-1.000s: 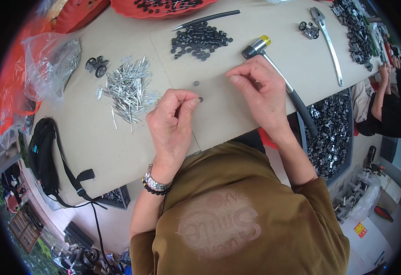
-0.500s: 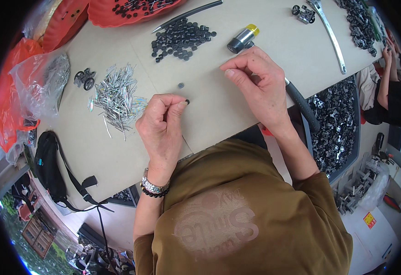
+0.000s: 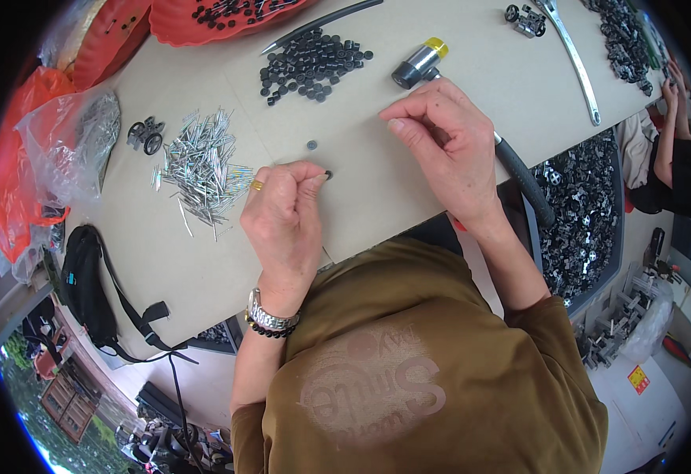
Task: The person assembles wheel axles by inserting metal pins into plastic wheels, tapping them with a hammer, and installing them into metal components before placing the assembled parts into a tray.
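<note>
My left hand (image 3: 282, 217) is closed in a pinch, with a small black wheel-like cap (image 3: 328, 174) at its fingertips just above the table. A loose cap (image 3: 311, 145) lies a little beyond those fingertips. To the right, my right hand (image 3: 446, 146) is also pinched closed; whatever is between its thumb and forefinger, if anything, cannot be made out. Left of my left hand spreads a pile of thin silvery metal pins (image 3: 203, 170). A heap of black caps (image 3: 310, 67) lies farther off. Beside my right hand rests a mallet (image 3: 420, 63) with a yellow face and a black face.
Red trays (image 3: 219, 31) stand at the far left. A pointed tool (image 3: 322, 26), a long metal wrench (image 3: 573, 59) and small wheeled black assemblies (image 3: 146, 135) lie about. A bin of black parts (image 3: 578, 213) is at right, near another person's arms (image 3: 668, 130). A black pouch (image 3: 85, 280) lies left.
My left hand has shifted slightly right with the cap and turned a little, so a ring now shows. My right hand has hardly moved.
</note>
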### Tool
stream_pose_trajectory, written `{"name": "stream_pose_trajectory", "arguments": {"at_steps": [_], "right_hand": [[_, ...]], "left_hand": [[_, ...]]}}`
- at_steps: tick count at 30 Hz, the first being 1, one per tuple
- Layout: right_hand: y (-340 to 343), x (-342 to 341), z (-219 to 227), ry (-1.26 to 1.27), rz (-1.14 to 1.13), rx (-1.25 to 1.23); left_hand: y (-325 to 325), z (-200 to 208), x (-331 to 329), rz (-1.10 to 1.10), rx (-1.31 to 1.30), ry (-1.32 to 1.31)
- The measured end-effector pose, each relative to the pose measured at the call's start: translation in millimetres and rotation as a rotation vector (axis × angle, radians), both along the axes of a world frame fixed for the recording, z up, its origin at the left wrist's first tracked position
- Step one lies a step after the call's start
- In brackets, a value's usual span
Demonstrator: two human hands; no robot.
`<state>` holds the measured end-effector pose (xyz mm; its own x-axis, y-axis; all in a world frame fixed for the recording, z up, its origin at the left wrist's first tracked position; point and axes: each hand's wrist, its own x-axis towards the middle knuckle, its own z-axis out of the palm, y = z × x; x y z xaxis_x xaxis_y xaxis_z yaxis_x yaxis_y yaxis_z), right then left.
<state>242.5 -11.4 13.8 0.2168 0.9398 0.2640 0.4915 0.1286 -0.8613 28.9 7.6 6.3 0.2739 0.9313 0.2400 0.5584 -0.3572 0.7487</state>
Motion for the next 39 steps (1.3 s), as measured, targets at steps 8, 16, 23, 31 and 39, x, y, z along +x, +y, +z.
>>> {"name": "stream_pose_trajectory", "arguments": {"at_steps": [8, 16, 23, 31, 39], "right_hand": [[-3.0, 12.9, 23.7, -0.279, -0.173, 0.185], [32.4, -18.0, 7.2, -0.235, 0.25, 0.206], [55.9, -24.2, -0.2, -0.383, 0.548, 0.159], [44.1, -19.6, 2.3, -0.319, 0.484, 0.186], [15.5, -29.8, 11.4, -0.151, 0.437, 0.123]], "left_hand": [[0.0, 11.5, 11.6, -0.144, 0.381, 0.347], [0.4, 2.6, 10.7, -0.184, 0.348, 0.29], [4.6, -2.5, 6.6, -0.154, 0.287, 0.093], [7.9, -0.5, 3.4, -0.129, 0.197, -0.013], [8.0, 0.0, 2.1, -0.12, 0.203, -0.035]]}}
